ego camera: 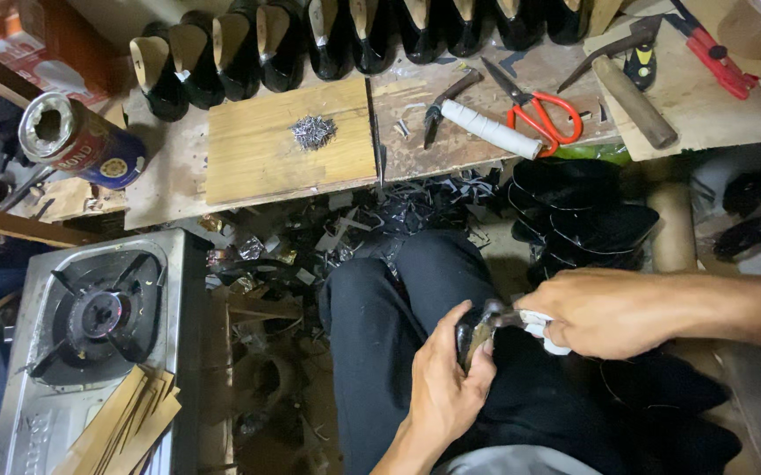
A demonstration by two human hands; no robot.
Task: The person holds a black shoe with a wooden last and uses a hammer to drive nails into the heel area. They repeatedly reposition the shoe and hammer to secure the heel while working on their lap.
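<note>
I see the left hand (446, 383) wrapped around a dark shoe (473, 332) held over the lap, its fingers curled tight on the shoe's edge. The right hand (604, 312) grips a tool (508, 318) with a white-wrapped handle, fingers closed around it, and the tool's metal head touches the shoe. Both hands sit above the black trousers (398, 325). On the bench (178, 189) ahead lie a pile of small nails (313, 132) on a pale board (284, 149), pincers (477, 119) with a white-wrapped handle, red scissors (538, 110) and a hammer (631, 92). A row of black shoes (327, 44) stands behind. A gas stove (94, 317) sits at left, a tin can (77, 139) above it.
</note>
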